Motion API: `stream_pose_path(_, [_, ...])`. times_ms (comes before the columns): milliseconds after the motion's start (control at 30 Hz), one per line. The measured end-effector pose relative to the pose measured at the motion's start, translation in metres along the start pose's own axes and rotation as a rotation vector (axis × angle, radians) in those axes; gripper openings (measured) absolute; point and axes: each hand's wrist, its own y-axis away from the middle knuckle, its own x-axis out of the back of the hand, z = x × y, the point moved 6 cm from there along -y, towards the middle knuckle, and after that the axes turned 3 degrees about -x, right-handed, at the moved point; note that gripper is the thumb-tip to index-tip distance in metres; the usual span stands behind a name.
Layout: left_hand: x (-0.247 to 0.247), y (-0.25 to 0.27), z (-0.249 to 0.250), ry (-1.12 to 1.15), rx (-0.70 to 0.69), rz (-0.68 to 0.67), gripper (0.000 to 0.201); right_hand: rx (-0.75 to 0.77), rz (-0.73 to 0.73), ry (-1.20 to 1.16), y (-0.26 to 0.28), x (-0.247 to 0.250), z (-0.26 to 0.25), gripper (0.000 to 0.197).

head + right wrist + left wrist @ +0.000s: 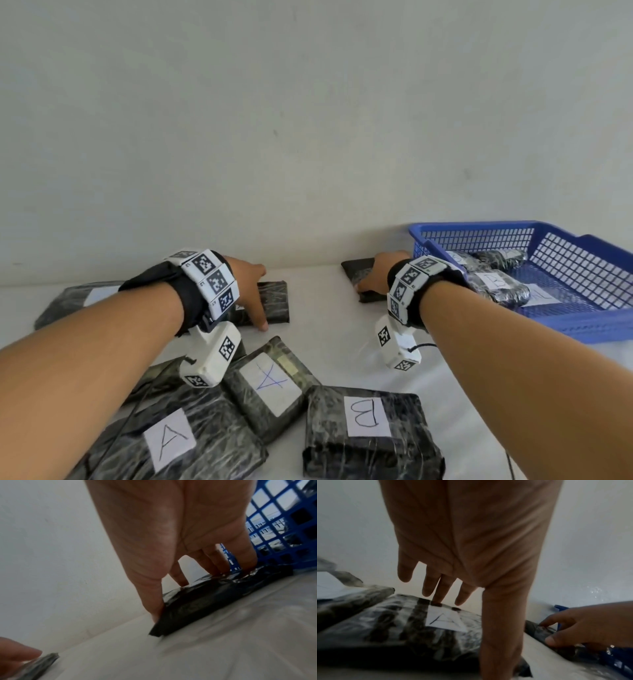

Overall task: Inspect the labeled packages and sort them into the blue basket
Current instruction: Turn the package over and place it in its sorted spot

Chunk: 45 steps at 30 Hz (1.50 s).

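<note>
Black-wrapped package [359, 279] lies under the right hand [378, 274], fingers and thumb gripping its edges; the left hand [248, 284] spreads open over another package [274, 301].

Soft even daylight in the head view, wide-angle bending at edges, both wrist views dim, blurred, palms backlit

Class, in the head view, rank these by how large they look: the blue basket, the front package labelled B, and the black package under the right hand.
1. blue basket, though cut off by the frame edge.
2. package labelled B; its nearness to the camera enlarges it.
3. black package under the right hand, partly covered, so its full extent is unsure.
</note>
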Motion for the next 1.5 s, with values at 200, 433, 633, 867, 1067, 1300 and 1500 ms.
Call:
stream_pose_path(200, [-0.006,-0.007,-0.006,-0.087,-0.005,0.032,0.098,0.001,0.0,0.006,-0.005,-0.003,0.0,0.063])
stream_pose_path(433, [0.028,0.025,0.005,-0.031,-0.119,0.35,0.091,0.231,0.155,-0.395,0.056,0.047,-0.021,0.055])
stream_pose_path(633, [0.084,0.123,0.04,0.098,-0.361,0.769,0.089,0.519,-0.001,-1.306,0.143,0.09,-0.032,0.025])
stream_pose_path(867, [0.092,0.237,0.03,0.837,-0.554,1.056,0.07,0.682,0.203,-1.722,0.241,0.131,0.009,0.019])
stream_pose_path(1067, [0.052,0.261,0.028,1.418,-0.634,0.989,0.028,0.788,0.16,-1.707,0.287,0.124,-0.005,0.022])
stream_pose_path(1300, [0.023,0.242,0.017,1.491,-0.56,0.893,0.076,0.791,0.11,-1.647,0.294,0.106,-0.029,0.02])
stream_pose_path(1500, [0.023,0.244,0.019,1.46,-0.465,0.975,0.078,0.682,0.322,-1.523,0.281,0.096,-0.045,0.026])
